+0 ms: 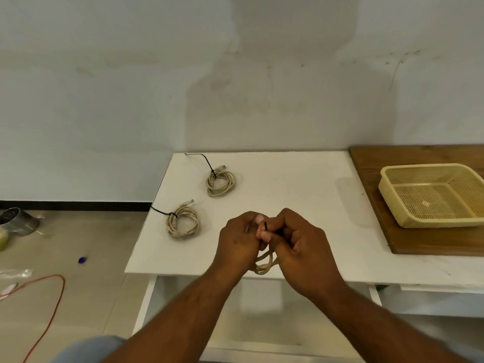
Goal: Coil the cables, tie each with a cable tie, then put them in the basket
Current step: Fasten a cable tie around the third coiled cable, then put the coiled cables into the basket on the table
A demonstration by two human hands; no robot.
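Observation:
Both hands meet above the front of the white table (301, 184). My left hand (239, 239) grips a coiled beige cable (264, 265), whose loops hang below the fingers. My right hand (301, 247) pinches a thin black cable tie (265, 226) at the top of that coil. Two other beige coils lie on the table's left side, each bound by a black tie with a long tail: a far coil (221, 183) and a near coil (183, 222). The yellow mesh basket (392, 191) stands at the right with nothing in it.
The basket sits on a brown wooden board (419, 242) that adjoins the white table. On the floor at the left lie an orange cord (56, 297), a metal can (18, 221) and a small blue object (82, 260). A wall stands right behind the table.

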